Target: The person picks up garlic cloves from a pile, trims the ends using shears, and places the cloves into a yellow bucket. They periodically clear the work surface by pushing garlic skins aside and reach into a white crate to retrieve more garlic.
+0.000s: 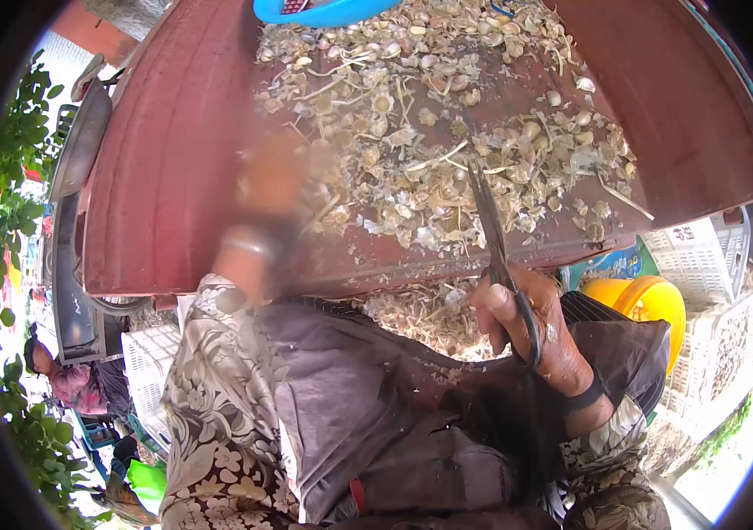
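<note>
A pair of dark metal scissors [493, 216] points up over the table, its handles in my right hand [535, 327] at the table's front edge. The fingers are wrapped round the handles. My left hand [279, 172] is smeared by motion over the left part of the red table [164, 177], beside the scattered garlic; its fingers cannot be made out. Garlic cloves, dry skins and cut stalks [447, 159] lie spread across the middle of the table. More garlic scraps [420, 318] lie below the front edge, near my lap.
A blue basin [328, 12] stands at the table's far side. At the right are a yellow bucket [663, 309] and white plastic crates [712, 371]. Another white crate [148, 371] stands at the left, where a seated person [80, 384] is farther off.
</note>
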{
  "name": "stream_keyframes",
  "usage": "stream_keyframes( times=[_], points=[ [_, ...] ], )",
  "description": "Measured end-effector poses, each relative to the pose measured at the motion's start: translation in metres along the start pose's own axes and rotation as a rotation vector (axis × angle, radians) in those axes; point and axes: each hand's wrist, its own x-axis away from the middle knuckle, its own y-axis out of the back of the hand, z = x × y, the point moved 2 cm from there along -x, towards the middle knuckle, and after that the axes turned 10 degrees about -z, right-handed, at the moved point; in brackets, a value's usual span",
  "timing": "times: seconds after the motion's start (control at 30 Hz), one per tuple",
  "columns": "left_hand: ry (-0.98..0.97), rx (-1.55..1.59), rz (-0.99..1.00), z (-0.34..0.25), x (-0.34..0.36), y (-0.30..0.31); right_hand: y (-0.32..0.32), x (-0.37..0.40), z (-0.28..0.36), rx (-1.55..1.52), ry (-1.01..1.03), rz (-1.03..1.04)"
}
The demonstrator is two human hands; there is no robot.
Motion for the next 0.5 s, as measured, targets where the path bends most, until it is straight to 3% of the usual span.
stream_keyframes(
  times=[0.1,0.2,0.27,0.3,0.37,0.43,0.5],
  points=[
    [-0.005,0.078,-0.001,-0.022,-0.005,0.023,0.004,-0.003,-0.001,0.041,-0.029,-0.014],
    [0.227,0.684,-0.022,-0.016,-0.007,0.034,0.004,-0.004,-0.002,0.082,-0.038,-0.028],
    [0.975,1.421,0.070,-0.024,0.001,0.047,0.000,-0.001,-0.001,0.098,-0.021,-0.033],
    [0.948,1.379,0.068,-0.029,0.003,0.052,-0.001,-0.001,-0.001,0.100,-0.012,-0.022],
    [0.643,1.180,0.108,-0.031,0.007,0.054,-0.004,0.000,-0.005,0.107,0.004,-0.004],
    [0.727,1.154,0.104,-0.040,0.012,0.060,-0.006,0.000,-0.004,0.173,0.097,-0.007],
    [0.456,1.039,0.100,-0.015,0.019,0.031,-0.007,-0.001,-0.005,0.224,0.152,-0.010]
  ],
)
